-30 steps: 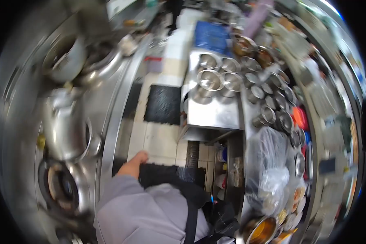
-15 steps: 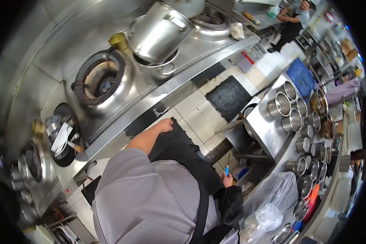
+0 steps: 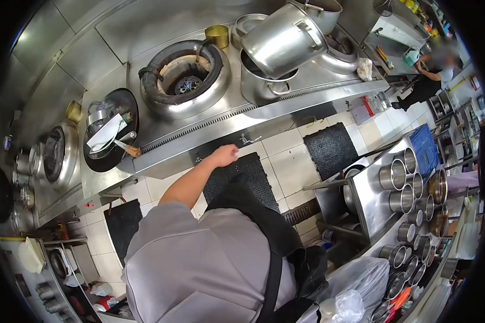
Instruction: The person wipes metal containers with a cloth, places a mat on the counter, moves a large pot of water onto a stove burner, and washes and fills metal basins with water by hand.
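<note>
My left hand (image 3: 226, 155) reaches forward at the front of the steel stove, its fingers curled into a loose fist with nothing visible in them. Just right of it, apart from the fingers, a metal valve handle (image 3: 250, 140) sticks out of the stove's dark front panel. Above on the stove top is a round wok burner (image 3: 186, 81) with no pan on it. A large steel pot (image 3: 283, 40) lies tilted over a second pot (image 3: 267, 89). My right hand is hidden behind my body and the black apron (image 3: 277, 226).
Left on the stove, a black wok (image 3: 129, 105) holds a ladle and other utensils. A metal counter (image 3: 369, 188) with several steel containers and a plastic bag (image 3: 355, 280) stands at right. Black mats (image 3: 328, 151) lie on the tiles. Another person (image 3: 442, 70) stands far right.
The view has turned and moved, showing more of the stove. My left hand now is closer to the valve handle. My right hand, which held a thin blue-handled tool, has gone from sight.
</note>
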A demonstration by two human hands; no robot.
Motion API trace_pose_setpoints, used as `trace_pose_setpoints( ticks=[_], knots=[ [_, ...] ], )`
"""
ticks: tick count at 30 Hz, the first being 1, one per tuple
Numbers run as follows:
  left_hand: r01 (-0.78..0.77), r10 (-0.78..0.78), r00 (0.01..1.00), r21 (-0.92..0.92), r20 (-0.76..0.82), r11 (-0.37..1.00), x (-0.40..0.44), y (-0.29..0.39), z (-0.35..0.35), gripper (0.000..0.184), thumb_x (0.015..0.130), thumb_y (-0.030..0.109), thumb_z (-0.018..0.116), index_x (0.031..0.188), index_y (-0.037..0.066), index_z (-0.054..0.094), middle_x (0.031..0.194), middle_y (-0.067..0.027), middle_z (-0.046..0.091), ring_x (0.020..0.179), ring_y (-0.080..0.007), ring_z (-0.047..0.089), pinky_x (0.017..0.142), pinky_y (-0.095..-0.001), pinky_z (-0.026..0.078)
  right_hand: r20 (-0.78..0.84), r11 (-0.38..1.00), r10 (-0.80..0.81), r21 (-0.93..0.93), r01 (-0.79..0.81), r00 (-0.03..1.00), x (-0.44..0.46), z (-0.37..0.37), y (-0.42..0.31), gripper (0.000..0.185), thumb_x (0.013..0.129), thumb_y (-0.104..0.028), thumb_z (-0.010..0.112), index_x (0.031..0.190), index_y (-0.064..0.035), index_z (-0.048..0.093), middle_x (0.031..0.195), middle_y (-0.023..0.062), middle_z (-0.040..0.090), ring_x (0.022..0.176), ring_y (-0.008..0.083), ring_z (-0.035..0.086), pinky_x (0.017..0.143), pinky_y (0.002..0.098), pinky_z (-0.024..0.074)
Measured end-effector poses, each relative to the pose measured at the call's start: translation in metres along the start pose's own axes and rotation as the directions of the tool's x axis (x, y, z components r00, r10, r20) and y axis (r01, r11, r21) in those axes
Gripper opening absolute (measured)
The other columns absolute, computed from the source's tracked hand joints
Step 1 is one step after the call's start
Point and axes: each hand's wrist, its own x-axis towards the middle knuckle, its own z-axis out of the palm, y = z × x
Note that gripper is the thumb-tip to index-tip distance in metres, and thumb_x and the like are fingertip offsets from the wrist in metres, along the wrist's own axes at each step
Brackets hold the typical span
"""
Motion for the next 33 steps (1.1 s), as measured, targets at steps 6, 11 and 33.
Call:
trace_pose_setpoints(
  ticks=[6,11,33],
  knots=[
    [-0.263,0.263,0.965,-0.118,-0.017,0.958,0.066,0.097,-0.046,0.039,0.090,0.022,0.068,0.123,0.002,0.061,0.113,-0.0151,0.069,0.101,-0.0295,0.068,0.089,-0.0399,0.054,-0.085,0.999,-0.034,-0.041,0.031,0.996,0.015,-0.007,-0.044,0.031,0.094,-0.029,0.069,0.102,-0.0009,0.060,0.061,0.0060,0.057,0.044,0.0135,0.051,0.039,0.0300,0.0376],
    [-0.378,0.405,0.914,-0.282,0.040,0.882,0.101,0.150,-0.124,0.043,0.092,0.019,0.068,0.130,0.004,0.057,0.119,-0.0108,0.066,0.103,-0.0212,0.066,0.091,-0.0348,0.053,-0.115,0.996,-0.041,-0.089,0.031,0.993,0.030,0.011,-0.094,0.032,0.094,-0.030,0.069,0.102,-0.0006,0.060,0.061,0.0062,0.058,0.046,0.0134,0.052,0.040,0.0302,0.0385],
    [-0.314,0.626,0.778,-0.828,0.055,0.464,0.195,0.172,-0.308,0.042,0.095,0.015,0.068,0.134,0.004,0.056,0.084,0.0037,0.058,0.079,-0.0054,0.060,0.074,-0.0219,0.048,-0.255,0.984,-0.121,0.100,0.151,0.959,0.053,0.097,-0.243,0.040,0.092,-0.033,0.070,0.104,0.0044,0.062,0.066,0.0064,0.061,0.055,0.0138,0.058,0.051,0.0331,0.0469]
  ],
)
